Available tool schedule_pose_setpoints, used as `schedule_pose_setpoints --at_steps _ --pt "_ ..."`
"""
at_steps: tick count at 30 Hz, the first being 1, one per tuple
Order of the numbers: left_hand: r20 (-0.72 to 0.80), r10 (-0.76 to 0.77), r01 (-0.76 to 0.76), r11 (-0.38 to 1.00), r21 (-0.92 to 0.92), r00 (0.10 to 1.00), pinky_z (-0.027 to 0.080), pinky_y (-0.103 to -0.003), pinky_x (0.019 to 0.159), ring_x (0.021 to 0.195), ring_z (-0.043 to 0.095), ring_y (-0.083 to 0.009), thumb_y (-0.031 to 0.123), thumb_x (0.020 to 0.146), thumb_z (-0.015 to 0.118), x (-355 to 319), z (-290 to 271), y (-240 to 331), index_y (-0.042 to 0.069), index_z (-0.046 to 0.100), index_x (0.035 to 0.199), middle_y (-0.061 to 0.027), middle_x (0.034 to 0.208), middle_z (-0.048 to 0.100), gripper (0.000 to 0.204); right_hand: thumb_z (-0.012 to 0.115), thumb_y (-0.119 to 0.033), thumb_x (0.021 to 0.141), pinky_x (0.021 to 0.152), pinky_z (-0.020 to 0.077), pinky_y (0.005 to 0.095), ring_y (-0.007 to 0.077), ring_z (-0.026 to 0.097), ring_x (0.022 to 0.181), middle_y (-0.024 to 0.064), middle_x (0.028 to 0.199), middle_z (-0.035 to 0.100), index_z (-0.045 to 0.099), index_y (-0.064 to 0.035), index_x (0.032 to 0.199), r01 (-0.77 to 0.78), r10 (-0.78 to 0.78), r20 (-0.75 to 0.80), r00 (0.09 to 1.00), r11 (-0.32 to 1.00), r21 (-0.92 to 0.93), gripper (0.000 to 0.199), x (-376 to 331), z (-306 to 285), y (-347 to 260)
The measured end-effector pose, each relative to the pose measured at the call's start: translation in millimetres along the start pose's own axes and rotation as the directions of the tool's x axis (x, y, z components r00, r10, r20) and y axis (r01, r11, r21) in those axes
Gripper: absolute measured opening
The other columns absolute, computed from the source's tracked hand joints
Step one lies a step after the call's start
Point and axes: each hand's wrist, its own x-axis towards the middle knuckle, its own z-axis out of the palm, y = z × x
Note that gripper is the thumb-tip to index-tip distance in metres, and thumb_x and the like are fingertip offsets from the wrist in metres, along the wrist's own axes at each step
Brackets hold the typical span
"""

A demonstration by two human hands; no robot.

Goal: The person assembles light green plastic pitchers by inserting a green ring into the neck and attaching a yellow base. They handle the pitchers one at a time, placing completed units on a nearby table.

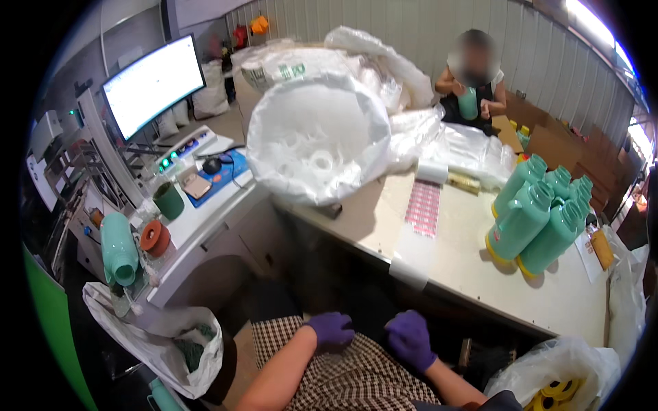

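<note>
Both hands rest low on a checked cloth (356, 377) over the lap, in purple gloves. The left hand (332, 331) lies curled, fingers bent down on the cloth, holding nothing I can see; the right hand (411, 339) is loosely closed just beside it (whether it pinches the cloth I cannot tell). The green bottles (538, 219) stand grouped on the table (466, 274), well apart, past the label strip (421, 209). Any reach should clear the table edge first.
</note>
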Motion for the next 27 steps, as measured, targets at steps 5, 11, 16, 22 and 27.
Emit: schedule_pose_setpoints --at_steps 5,11,16,22,27 --pt "0.001 -0.069 0.069 0.998 -0.013 0.998 0.049 -0.046 0.1 0.115 0.062 -0.0393 0.053 0.092 0.059 -16.6 1.8 -5.1 0.009 0.065 0.123 -0.0227 0.123 0.065 0.054 0.069 -0.037 0.088 0.107 0.0416 0.0507 0.045 0.057 0.121 0.0263 0.13 0.062 0.061 -0.0026 0.134 -0.821 0.958 -0.03 0.286 0.229 -0.523 0.058 -136.2 -10.7 167.2" --pt "0.048 -0.11 0.111 0.994 -0.018 0.993 0.047 -0.046 0.103 0.122 0.06 -0.0385 0.055 0.09 0.058 -35.4 -1.6 -23.0 0.011 0.062 0.131 -0.022 0.133 0.062 0.061 0.052 -0.04 0.097 0.109 0.0438 0.0488 0.0396 0.055 0.129 0.0256 0.142 0.055 0.059 -0.005 0.138 -0.603 0.978 0.165 0.13 0.21 -0.769 0.054 -202.9 -22.6 322.6" --pt "-0.016 -0.186 0.185 0.981 -0.054 0.982 0.047 -0.046 0.104 0.121 0.06 -0.0391 0.057 0.091 0.057 -64.7 17.8 -59.7 0.009 0.061 0.133 -0.0233 0.13 0.063 0.064 0.051 -0.04 0.097 0.108 0.0445 0.0485 0.0392 0.057 0.127 0.0241 0.14 0.057 0.061 -0.0059 0.134 -0.611 0.936 0.321 0.144 0.339 -0.715 0.052 -165.2 30.2 340.4" --pt "-0.03 -0.191 0.187 0.977 -0.1 0.981 0.051 -0.045 0.095 0.11 0.065 -0.0388 0.057 0.093 0.057 -82.5 29.1 -79.6 0.008 0.06 0.133 -0.0226 0.116 0.068 0.063 0.049 -0.041 0.097 0.107 0.0453 0.0482 0.0386 0.059 0.125 0.0224 0.138 0.06 0.064 -0.0071 0.13 -0.617 0.852 0.469 0.232 0.502 -0.607 0.05 -113.3 112.5 332.2" --pt "-0.055 -0.12 0.112 0.985 -0.135 0.991 0.048 -0.045 0.101 0.115 0.062 -0.0391 0.056 0.091 0.058 -77.7 26.1 -69.8 0.011 0.061 0.133 -0.0219 0.122 0.065 0.062 0.048 -0.041 0.097 0.105 0.046 0.0479 0.0382 0.06 0.124 0.021 0.136 0.062 0.067 -0.008 0.127 -0.607 0.826 0.517 0.226 0.534 -0.588 0.049 -97.5 148.8 325.2"
